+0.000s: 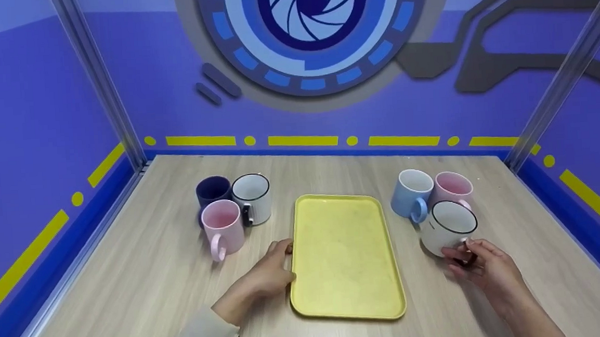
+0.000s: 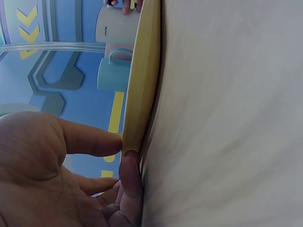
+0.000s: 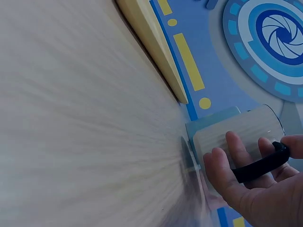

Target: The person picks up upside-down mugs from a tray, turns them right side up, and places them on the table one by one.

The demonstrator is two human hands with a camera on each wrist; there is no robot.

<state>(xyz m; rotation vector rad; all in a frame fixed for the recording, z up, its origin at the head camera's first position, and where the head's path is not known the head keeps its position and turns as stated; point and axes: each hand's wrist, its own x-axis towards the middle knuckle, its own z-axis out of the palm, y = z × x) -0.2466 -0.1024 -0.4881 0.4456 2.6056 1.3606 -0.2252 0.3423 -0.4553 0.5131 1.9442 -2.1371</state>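
With thumb and fingers, my left hand (image 1: 270, 272) pinches the left edge of a yellow rectangular tray (image 1: 344, 254). The tray lies lengthwise at the middle of the table, and the left wrist view shows fingertips at its raised rim (image 2: 137, 104). To its right, my right hand (image 1: 494, 274) holds a white enamel-style mug (image 1: 442, 240) by its black handle (image 3: 260, 168), fingers passing through the loop. Right behind that mug stand a light blue mug (image 1: 405, 201) and a pink mug (image 1: 454, 184), which it partly hides. The held mug's mouth faces up.
Left of the tray, a pink mug (image 1: 228, 238), a white mug with a black rim (image 1: 260, 207) and a dark blue mug (image 1: 212, 192) stand close together. Purple-blue panels (image 1: 159, 83) enclose the wood-grain table (image 1: 130, 283) at the back and both sides.
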